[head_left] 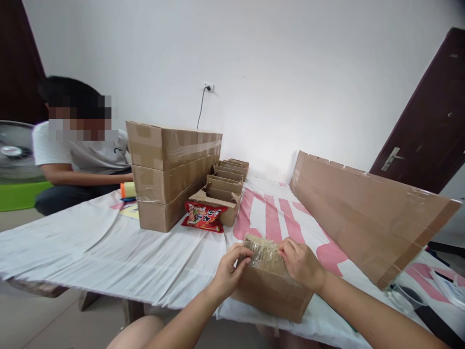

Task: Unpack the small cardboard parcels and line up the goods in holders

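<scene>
Head view: a cardboard box (271, 293) sits at the near edge of the cloth-covered desk (116, 247), directly in front of the person, between both hands.
Clear tape: wrinkled, shiny clear tape (267, 253) lies across one end of this box; the contents are hidden.
Left hand: the left hand (231, 269) is curled, thumb and forefinger nearly meeting at the tape's left edge; I cannot tell whether any tape is caught between them.
Right hand: the right hand (301, 264) has its fingers bunched and pinched together on the tape's right edge.
Open boxes: a row of open boxes (229, 213) runs away toward the wall, flaps raised; what they hold is too deep or too far to see.
Stacked boxes: three layers of closed, taped boxes (174, 179) stand just left of that row; their contents are out of sight.
Red packet: a sealed red packet (204, 216) with printed lettering leans against the front of the nearest open box, outside it.
Cardboard panel: a long brown cardboard panel (358, 208) stands tilted on the right part of the desk.
Other person: a seated person in a white shirt (82, 154) is beyond the stack at the left, one forearm reaching behind it.
</scene>
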The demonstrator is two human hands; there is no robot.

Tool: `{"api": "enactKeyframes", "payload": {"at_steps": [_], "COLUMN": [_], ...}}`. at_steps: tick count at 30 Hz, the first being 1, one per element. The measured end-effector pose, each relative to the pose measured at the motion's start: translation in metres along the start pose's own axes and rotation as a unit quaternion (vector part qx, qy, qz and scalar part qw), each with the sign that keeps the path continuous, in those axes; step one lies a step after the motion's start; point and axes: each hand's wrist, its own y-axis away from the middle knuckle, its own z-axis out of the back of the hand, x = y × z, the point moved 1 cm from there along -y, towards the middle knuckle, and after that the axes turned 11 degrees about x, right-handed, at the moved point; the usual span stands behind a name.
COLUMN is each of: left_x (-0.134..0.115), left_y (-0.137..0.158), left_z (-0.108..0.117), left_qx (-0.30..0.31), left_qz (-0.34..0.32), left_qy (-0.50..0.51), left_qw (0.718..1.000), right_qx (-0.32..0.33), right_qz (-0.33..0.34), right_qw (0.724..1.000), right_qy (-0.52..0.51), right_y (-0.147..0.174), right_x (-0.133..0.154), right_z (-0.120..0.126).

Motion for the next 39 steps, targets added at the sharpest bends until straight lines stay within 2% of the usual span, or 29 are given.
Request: {"api": "enactKeyframes", "payload": {"at_steps": [10, 19, 24, 29, 33, 37, 39], "left_x": [0.0, 0.002, 0.003, 0.001, 0.007, 0.011, 0.009], "left_y": [-0.002, -0.002, -0.001, 0.002, 0.006, 0.009, 0.008], "left_z": [0.001, 0.001, -0.003, -0.005, -0.006, -0.008, -0.008], "left_qx": [-0.002, 0.004, 0.009, 0.021, 0.026, 0.029, 0.032], "left_qz": [-0.001, -0.005, -0.013, -0.012, 0.024, 0.062, 0.075], "left_qy": [-0.009, -0.014, -0.026, -0.039, -0.024, 0.054, 0.096], "left_qw": [1.0, 1.0, 1.0, 0.999, 0.999, 0.996, 0.992], "right_qx": [-0.006, -0.038, -0.068, -0.103, -0.114, -0.068, -0.056], "right_qz": [-0.114, -0.167, -0.214, -0.262, -0.221, -0.134, -0.112], "right_qw": [0.989, 0.973, 0.954, 0.92, 0.919, 0.94, 0.944], "right_qy": [-0.09, -0.156, -0.2, -0.274, -0.307, -0.308, -0.304], "right_y": [-0.008, -0.014, -0.02, -0.022, -0.016, -0.009, -0.008], "right_x": [0.0, -0.006, -0.018, -0.044, -0.042, -0.019, -0.007], "right_z": [0.004, -0.002, -0.002, 0.007, 0.016, 0.02, 0.022]}}
